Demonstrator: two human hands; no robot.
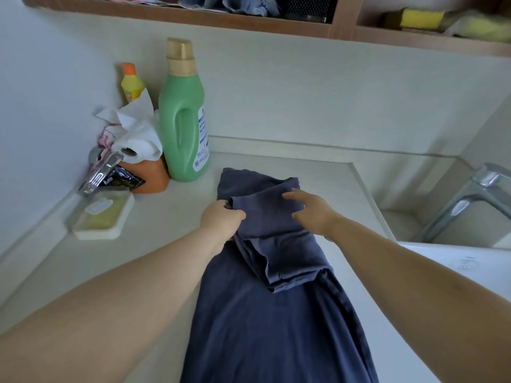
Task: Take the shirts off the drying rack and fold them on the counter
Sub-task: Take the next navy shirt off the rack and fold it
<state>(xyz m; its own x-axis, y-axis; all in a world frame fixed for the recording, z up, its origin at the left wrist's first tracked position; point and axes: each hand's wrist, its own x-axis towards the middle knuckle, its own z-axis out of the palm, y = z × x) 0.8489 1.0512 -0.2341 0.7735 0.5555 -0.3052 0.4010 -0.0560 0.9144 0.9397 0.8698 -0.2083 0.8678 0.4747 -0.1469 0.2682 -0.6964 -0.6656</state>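
I see the dark blue shirt [265, 272] lying lengthwise on the pale table [166, 244], its far end folded back over itself. My left hand [221, 219] pinches that fold's left edge, while the right hand [312, 211], fingers spread, seems to rest on the cloth, blurred. A green bottle [182, 120] stands behind.

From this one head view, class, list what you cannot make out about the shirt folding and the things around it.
- Blue shirt: its lower part is cut off by the bottom edge.
- Left hand: fingers are tucked into the shirt's fold, hidden by cloth.
- Green bottle: label print is too small to read.
- Shelf: contents are cut off by the top edge.
- Drying rack: out of frame.
- Right hand: blurred fingers.
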